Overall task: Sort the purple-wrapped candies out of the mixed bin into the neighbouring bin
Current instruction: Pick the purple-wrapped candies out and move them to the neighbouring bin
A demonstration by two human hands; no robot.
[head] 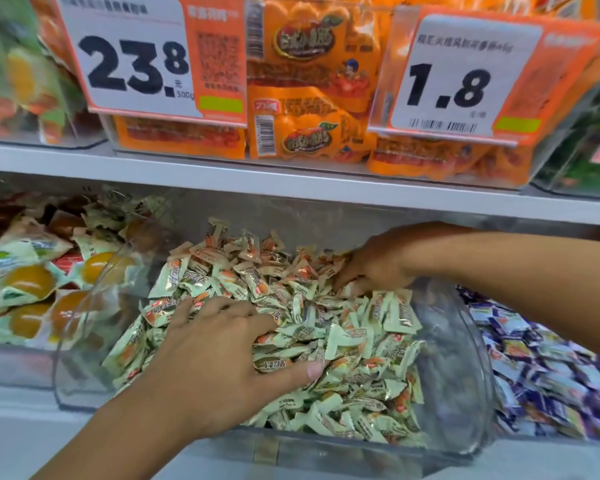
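Head view, right hand (374, 261) fingertips buried, candies (326, 306)

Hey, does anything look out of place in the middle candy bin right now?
Nothing stands out. The middle bin shows only pale green wrapped candies; no purple ones visible among them. Purple candies sit in the right bin.

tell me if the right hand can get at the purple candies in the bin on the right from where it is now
Probably yes. The right hand is buried in the pale green candies near the middle bin's right wall, and the purple candies lie uncovered just beyond it; the hand must lift over that wall.
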